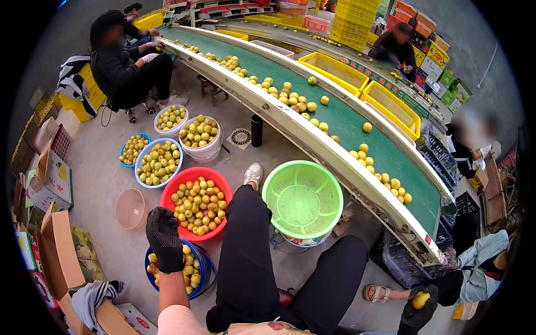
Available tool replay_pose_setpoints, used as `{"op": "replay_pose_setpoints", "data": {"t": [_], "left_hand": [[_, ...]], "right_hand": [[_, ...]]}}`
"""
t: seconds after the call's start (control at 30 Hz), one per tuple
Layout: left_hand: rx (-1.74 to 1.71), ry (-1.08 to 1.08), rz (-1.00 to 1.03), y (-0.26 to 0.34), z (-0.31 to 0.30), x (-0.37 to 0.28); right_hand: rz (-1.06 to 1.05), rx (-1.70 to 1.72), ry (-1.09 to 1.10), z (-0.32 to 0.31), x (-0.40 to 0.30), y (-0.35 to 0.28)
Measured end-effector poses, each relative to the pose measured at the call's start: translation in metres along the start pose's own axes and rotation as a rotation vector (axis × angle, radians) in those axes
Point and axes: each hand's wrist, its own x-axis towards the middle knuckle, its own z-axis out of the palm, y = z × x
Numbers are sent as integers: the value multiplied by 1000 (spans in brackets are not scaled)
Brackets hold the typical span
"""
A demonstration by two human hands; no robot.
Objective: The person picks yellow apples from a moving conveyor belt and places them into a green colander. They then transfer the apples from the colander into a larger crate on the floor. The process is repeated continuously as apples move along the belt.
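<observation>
In a black dotted glove, my left hand [164, 238] hangs above a blue bucket [205, 279] of yellow fruit, beside a red basin [228, 188] full of the same fruit. Its fingers are curled; whether they hold anything is hidden. Far to the lower right, my right hand [421, 307], gloved in black too, grips a yellow fruit [420, 300]. An empty green plastic colander [301, 201] stands between my knees and the conveyor. Many round yellow-green fruits [293, 100] lie along the near side of the green conveyor belt [347, 121].
Light blue [180, 167] and white [209, 150] containers of fruit stand on the floor ahead. An empty pink basin [131, 209] and open cardboard boxes [63, 247] are at left. A seated person [121, 71] works at the belt's far end; another person's sandalled foot [379, 292] is close at right.
</observation>
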Motion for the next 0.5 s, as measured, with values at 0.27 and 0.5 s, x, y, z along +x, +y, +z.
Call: {"op": "replay_pose_setpoints", "data": {"t": [0.27, 0.5], "left_hand": [[181, 352, -2, -13, -59, -21], [184, 316, -129, -10, -125, 5]], "right_hand": [[1410, -70, -1094, 182, 40, 78], [-572, -914, -655, 273, 319, 32]]}}
